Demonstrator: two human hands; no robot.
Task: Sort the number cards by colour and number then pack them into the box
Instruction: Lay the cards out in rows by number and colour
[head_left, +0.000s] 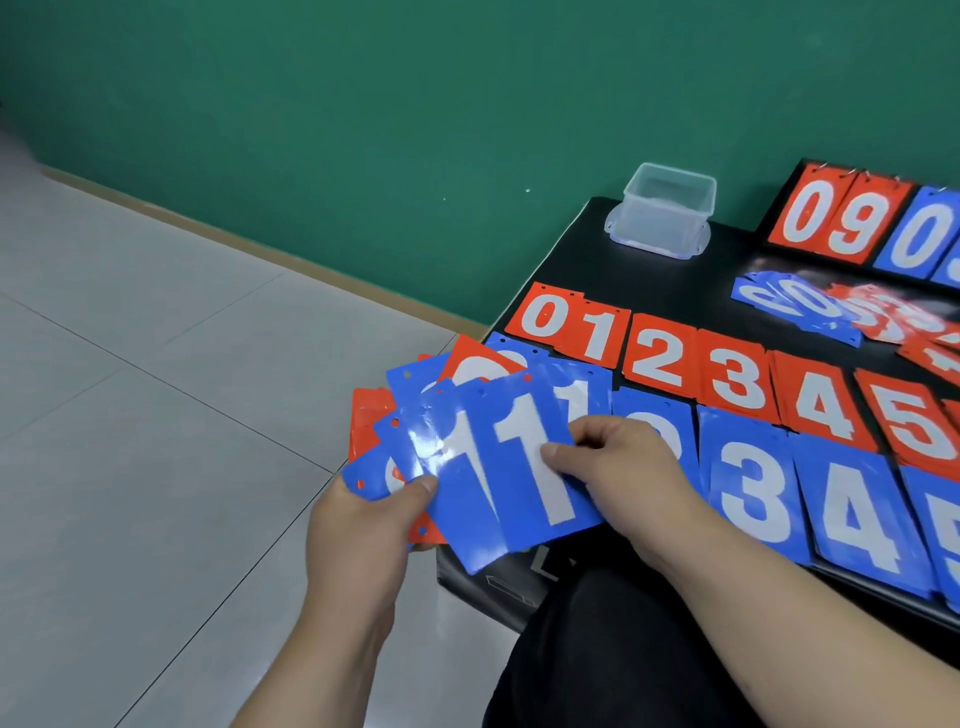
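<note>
My left hand grips a fanned bunch of blue and red number cards just off the table's left edge. My right hand pinches the front blue "1" card of that fan, thumb on its face. On the black table lies a row of red cards 0 to 5, with a row of blue cards in front of it, showing 1, 3, 4 and 5. The clear plastic box stands empty at the table's far left corner.
A scoreboard stand with red and blue flip digits stands at the back right. A loose heap of blue and red cards lies in front of it. Grey tiled floor and a green wall are on the left. My dark trouser leg is below the table.
</note>
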